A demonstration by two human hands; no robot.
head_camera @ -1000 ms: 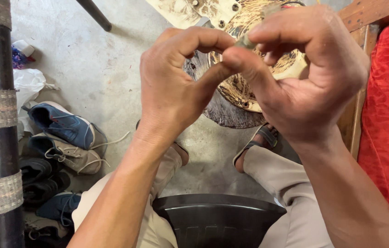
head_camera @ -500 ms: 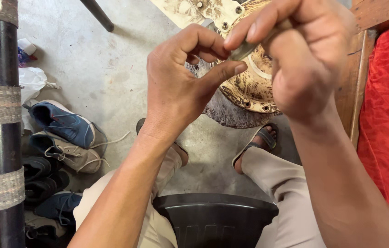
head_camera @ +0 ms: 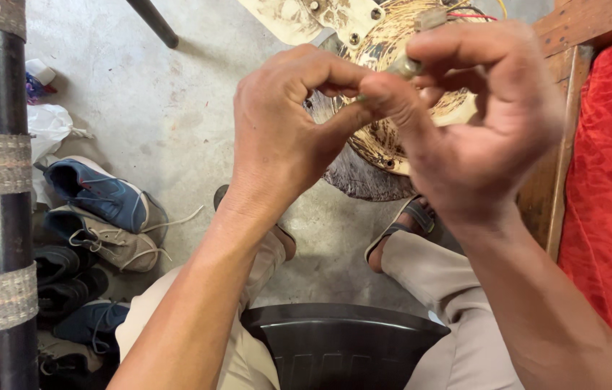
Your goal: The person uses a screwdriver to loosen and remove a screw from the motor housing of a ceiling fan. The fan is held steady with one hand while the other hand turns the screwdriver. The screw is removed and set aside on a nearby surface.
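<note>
Right at the top middle of the view, a small greyish cylindrical part (head_camera: pixel 405 68) is held up in the air above the floor, its long axis slanting from lower left up to upper right. The right hand (head_camera: pixel 479 123) pinches it between thumb and forefinger, the other fingers curled loosely beside them. The left hand (head_camera: pixel 284 137) meets it from the left, its thumb and forefinger pressed together at the part's lower left end; what lies between them is too small to tell. Behind both hands lies a round, dirty fan motor (head_camera: pixel 393 108) with red and yellow wires on the concrete floor (head_camera: pixel 176 108). Further left, shoes (head_camera: pixel 100 195) sit beside a dark pole (head_camera: pixel 2 202); a red cloth (head_camera: pixel 609 188) is at the right.
</note>
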